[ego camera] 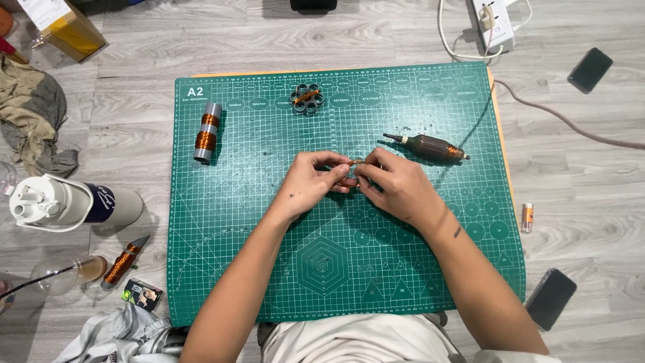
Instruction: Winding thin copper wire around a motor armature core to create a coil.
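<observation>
At the centre of the green gridded cutting mat (pixel 269 269), a small metal piece wound with copper wire (pixel 352 163) is pinched between the left hand (pixel 314 181) and right hand (pixel 393 185), apparently mid-winding; steady tension seems needed. At two o'clock a dark motor armature (pixel 427 147) is laid; at ten o'clock, a grey copper-wire spool (pixel 207 133).
</observation>
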